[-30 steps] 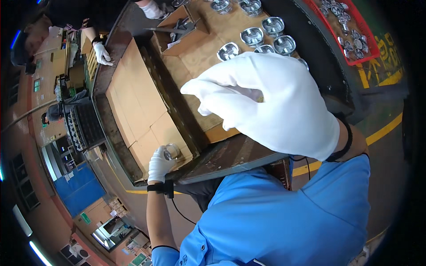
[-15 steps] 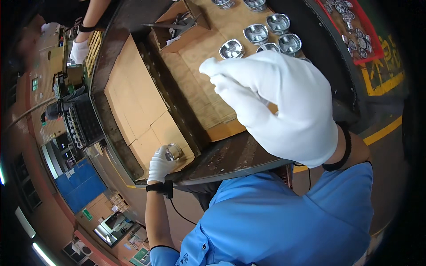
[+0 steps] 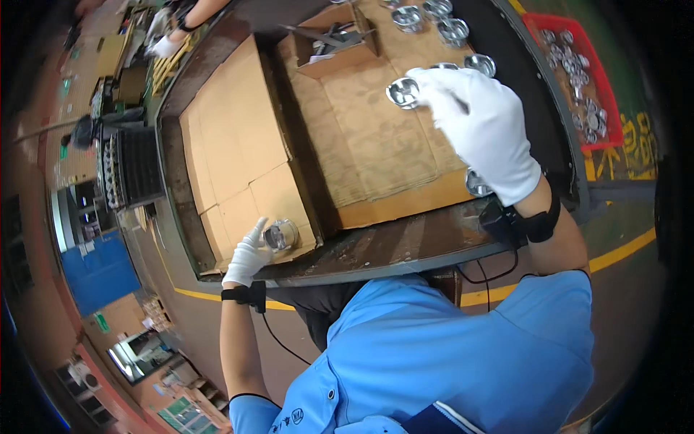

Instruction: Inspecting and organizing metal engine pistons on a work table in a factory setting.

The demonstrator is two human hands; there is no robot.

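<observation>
My left hand, in a white glove, is beside a silver metal piston on the cardboard at the near left. Its fingers are apart, one pointing away along the piston's side. My right hand, gloved too, reaches over the right part of the workbench. Its fingertips close on the right edge of another shiny piston; the lower fingers are slightly blurred. Further pistons lie round that hand: one just beyond its knuckles, one partly hidden under its wrist.
More pistons stand at the far right of the cardboard. A small cardboard box with metal pieces sits at the back. A dark ridge divides the bench. A red crate of metal parts is beyond the right edge. Another person's gloved hand shows far left.
My right hand has gone from raised close to the camera, fingertips together, down to the piston. My left hand's fingers have loosened from round their piston. The view has shifted.
</observation>
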